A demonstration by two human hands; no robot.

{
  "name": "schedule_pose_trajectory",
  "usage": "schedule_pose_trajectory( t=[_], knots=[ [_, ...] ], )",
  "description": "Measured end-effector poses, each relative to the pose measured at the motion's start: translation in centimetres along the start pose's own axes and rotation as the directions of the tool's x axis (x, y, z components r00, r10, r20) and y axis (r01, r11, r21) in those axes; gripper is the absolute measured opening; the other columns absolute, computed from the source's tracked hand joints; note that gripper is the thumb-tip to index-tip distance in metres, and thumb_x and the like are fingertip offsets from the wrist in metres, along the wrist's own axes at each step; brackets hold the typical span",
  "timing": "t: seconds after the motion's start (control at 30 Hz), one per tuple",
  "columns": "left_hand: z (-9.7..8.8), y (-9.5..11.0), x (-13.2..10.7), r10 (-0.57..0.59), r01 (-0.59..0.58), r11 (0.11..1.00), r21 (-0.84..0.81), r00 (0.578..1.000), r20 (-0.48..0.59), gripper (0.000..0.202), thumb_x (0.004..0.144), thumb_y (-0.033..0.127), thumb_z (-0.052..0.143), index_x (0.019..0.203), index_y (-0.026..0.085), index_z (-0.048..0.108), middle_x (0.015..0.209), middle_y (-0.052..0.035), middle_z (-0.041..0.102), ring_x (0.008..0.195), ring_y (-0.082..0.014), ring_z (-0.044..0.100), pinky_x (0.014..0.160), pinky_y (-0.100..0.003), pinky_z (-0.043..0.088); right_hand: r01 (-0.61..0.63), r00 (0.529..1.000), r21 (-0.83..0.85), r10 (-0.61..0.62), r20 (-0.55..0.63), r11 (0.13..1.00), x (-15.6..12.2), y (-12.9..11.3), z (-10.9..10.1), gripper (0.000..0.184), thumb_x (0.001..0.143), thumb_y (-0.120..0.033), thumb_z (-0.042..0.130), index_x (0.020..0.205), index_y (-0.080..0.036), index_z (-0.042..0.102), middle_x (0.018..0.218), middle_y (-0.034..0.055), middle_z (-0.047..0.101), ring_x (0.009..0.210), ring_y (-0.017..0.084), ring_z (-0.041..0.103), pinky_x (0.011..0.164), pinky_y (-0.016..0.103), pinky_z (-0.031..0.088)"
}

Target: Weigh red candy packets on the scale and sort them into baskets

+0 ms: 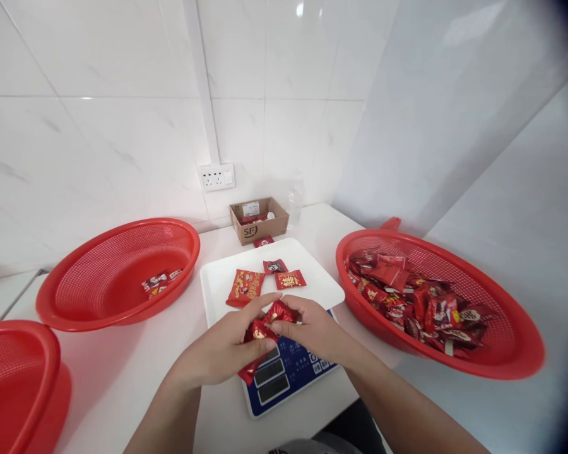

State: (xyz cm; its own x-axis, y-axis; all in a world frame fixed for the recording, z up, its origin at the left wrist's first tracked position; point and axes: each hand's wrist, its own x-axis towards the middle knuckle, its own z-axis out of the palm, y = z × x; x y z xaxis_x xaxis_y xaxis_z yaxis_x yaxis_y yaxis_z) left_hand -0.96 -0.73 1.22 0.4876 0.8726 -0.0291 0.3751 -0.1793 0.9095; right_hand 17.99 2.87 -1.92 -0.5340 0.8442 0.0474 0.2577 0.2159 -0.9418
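My left hand [220, 350] and my right hand [312, 328] meet over the front of a blue scale [284, 378], both closed on red candy packets [264, 328]. A white tray [218, 284] on the scale holds three red packets: a larger one [245, 287], a small one [290, 279] and a dark one [275, 265]. The red basket [502, 353] at the right is full of several red packets. The red basket [99, 277] at the left holds a couple of packets [157, 282].
A small open cardboard box [259, 221] stands at the back by the wall, under a socket [216, 177]. A clear bottle [294, 203] is beside it. Another red basket [19, 378] sits at the near left corner. Tiled walls close in behind and at the right.
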Motion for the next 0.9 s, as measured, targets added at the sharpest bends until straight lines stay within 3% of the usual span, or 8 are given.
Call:
schedule_pose_trajectory(
  t=[0.1, 0.2, 0.3, 0.47, 0.63, 0.7, 0.77, 0.9],
  knots=[
    [-0.3, -0.2, -0.2, -0.089, 0.083, 0.993, 0.084, 0.994, 0.065, 0.062, 0.084, 0.028, 0.051, 0.142, 0.031, 0.028, 0.097, -0.0021, 0.067, 0.076, -0.0186, 0.061, 0.069, -0.029, 0.049, -0.032, 0.998, -0.122, 0.026, -0.051, 0.992, -0.1, 0.4, -0.1, 0.027, 0.076, -0.043, 0.061, 0.068, -0.019, 0.053, 0.062, -0.0040, 0.052, 0.060, 0.012, 0.045, 0.056, 0.023, 0.036],
    [-1.0, -0.4, -0.6, -0.119, 0.114, 0.986, 0.120, 0.993, 0.029, 0.057, 0.084, 0.031, 0.050, 0.139, 0.033, 0.033, 0.101, -0.0015, 0.066, 0.078, -0.0183, 0.061, 0.069, -0.028, 0.048, -0.062, 0.992, -0.130, 0.047, -0.116, 0.990, 0.0, 0.7, -0.8, 0.023, 0.077, -0.040, 0.059, 0.069, -0.019, 0.052, 0.065, -0.0037, 0.053, 0.063, 0.013, 0.047, 0.058, 0.024, 0.037],
    [-1.9, -0.4, -1.0, -0.130, 0.137, 0.989, 0.056, 0.983, -0.127, 0.054, 0.085, 0.036, 0.051, 0.136, 0.033, 0.038, 0.096, -0.0002, 0.065, 0.073, -0.0164, 0.059, 0.063, -0.026, 0.048, -0.120, 0.973, -0.164, 0.082, -0.218, 0.979, 0.3, 1.1, -1.7, 0.019, 0.081, -0.038, 0.052, 0.077, -0.020, 0.056, 0.072, -0.0018, 0.059, 0.069, 0.015, 0.053, 0.064, 0.026, 0.040],
    [-2.7, -0.6, -0.8, -0.169, 0.131, 0.984, -0.118, 0.893, -0.417, 0.057, 0.081, 0.046, 0.057, 0.132, 0.026, 0.041, 0.088, -0.0015, 0.062, 0.067, -0.0151, 0.058, 0.053, -0.024, 0.048, -0.157, 0.966, -0.258, 0.094, -0.239, 0.953, 1.2, 1.9, -1.7, 0.024, 0.083, -0.041, 0.049, 0.079, -0.020, 0.061, 0.078, 0.0013, 0.065, 0.075, 0.019, 0.059, 0.068, 0.030, 0.044],
    [-2.7, -1.1, -0.1, -0.182, 0.180, 0.982, -0.050, 0.857, -0.483, 0.053, 0.079, 0.047, 0.058, 0.126, 0.024, 0.047, 0.087, -0.0007, 0.060, 0.066, -0.0142, 0.058, 0.055, -0.024, 0.048, -0.065, 0.905, -0.417, -0.122, -0.408, 0.907, 1.8, 2.5, -1.2, 0.033, 0.080, -0.029, 0.053, 0.112, -0.021, 0.057, 0.116, 0.0084, 0.059, 0.109, 0.024, 0.052, 0.093, 0.040, 0.039],
    [-2.6, -1.1, 0.0, -0.193, 0.192, 0.980, -0.051, 0.854, -0.482, 0.049, 0.079, 0.047, 0.058, 0.121, 0.023, 0.050, 0.082, 0.0003, 0.060, 0.062, -0.0137, 0.057, 0.053, -0.024, 0.047, -0.020, 0.881, -0.440, -0.192, -0.432, 0.898, 1.6, 2.3, -1.1, 0.033, 0.081, -0.028, 0.052, 0.112, -0.020, 0.057, 0.117, 0.0098, 0.057, 0.111, 0.024, 0.050, 0.094, 0.040, 0.038],
    [-2.3, -1.2, 0.2, -0.201, 0.178, 0.980, -0.094, 0.864, -0.462, 0.048, 0.078, 0.046, 0.059, 0.119, 0.023, 0.051, 0.082, -0.0001, 0.062, 0.063, -0.0147, 0.059, 0.054, -0.025, 0.048, -0.001, 0.922, -0.355, -0.136, -0.362, 0.935, 1.1, 1.8, -0.9, 0.026, 0.084, -0.033, 0.050, 0.103, -0.019, 0.060, 0.106, 0.0084, 0.062, 0.099, 0.022, 0.055, 0.084, 0.036, 0.043],
    [-1.1, -1.3, 0.7, -0.165, 0.110, 0.982, -0.152, 0.888, -0.429, 0.045, 0.077, 0.042, 0.060, 0.117, 0.022, 0.053, 0.094, -0.0049, 0.064, 0.072, -0.0172, 0.061, 0.060, -0.027, 0.050, -0.002, 1.000, -0.107, -0.001, -0.027, 0.994, -0.3, 0.7, 0.2, 0.029, 0.085, -0.045, 0.049, 0.085, -0.019, 0.062, 0.078, 0.0014, 0.064, 0.068, 0.014, 0.054, 0.062, 0.026, 0.041]
  ],
)
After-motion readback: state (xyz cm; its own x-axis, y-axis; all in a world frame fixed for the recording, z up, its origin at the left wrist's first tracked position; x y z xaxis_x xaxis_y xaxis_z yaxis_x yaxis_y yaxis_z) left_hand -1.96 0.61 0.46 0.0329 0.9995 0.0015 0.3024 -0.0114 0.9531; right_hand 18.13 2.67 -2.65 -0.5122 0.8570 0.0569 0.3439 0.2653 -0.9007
